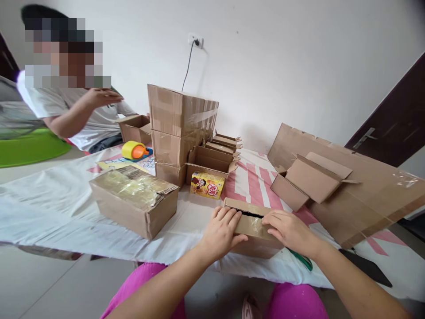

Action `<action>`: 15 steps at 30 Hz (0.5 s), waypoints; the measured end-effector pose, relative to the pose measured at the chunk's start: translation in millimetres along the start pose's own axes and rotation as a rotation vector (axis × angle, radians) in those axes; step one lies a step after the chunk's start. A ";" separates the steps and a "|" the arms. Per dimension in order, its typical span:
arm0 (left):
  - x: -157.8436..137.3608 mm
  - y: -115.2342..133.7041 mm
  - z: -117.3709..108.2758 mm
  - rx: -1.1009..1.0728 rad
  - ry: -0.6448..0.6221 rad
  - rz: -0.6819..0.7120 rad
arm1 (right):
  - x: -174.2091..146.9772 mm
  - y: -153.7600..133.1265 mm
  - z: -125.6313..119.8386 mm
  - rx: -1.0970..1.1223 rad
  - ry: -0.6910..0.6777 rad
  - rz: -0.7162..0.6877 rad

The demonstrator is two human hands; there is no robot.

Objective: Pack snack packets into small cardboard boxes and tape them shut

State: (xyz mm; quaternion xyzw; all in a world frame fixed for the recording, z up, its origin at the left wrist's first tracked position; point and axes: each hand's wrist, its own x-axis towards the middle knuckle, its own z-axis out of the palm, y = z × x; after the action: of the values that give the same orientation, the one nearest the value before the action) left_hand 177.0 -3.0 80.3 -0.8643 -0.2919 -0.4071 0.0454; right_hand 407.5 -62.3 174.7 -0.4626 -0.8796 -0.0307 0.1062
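A small brown cardboard box point(257, 249) sits at the table's front edge, its top flaps nearly meeting, with a dark gap between them. My left hand point(223, 232) grips its left end, fingers over the top flap and thumb on the near side. Across the gap's right end, my right hand point(292, 231) holds the same flap with bent fingers, thumb lower down. Clear tape shows on the flap between both hands. Just behind stands a yellow printed carton point(207, 185). Green-handled scissors or a similar tool point(303, 260) lie partly under my right wrist.
A taped box point(133, 212) lies to the left. Stacked tall boxes point(166, 110) and several open boxes point(212, 157) stand behind. A yellow tape roll point(133, 150) is near a seated person point(96, 119). Large cardboard point(365, 186) leans right, beside a dark flat object point(367, 268).
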 end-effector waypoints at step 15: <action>1.3 -2.0 1.5 0.006 -0.023 0.008 | 4.9 5.5 10.5 -0.238 0.063 -0.147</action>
State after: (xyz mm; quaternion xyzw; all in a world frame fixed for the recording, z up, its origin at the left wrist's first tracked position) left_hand 177.6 -0.2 79.9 -0.8700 -0.2903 -0.3959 0.0463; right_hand 407.7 -53.6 165.3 -0.4051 -0.8975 -0.1571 0.0754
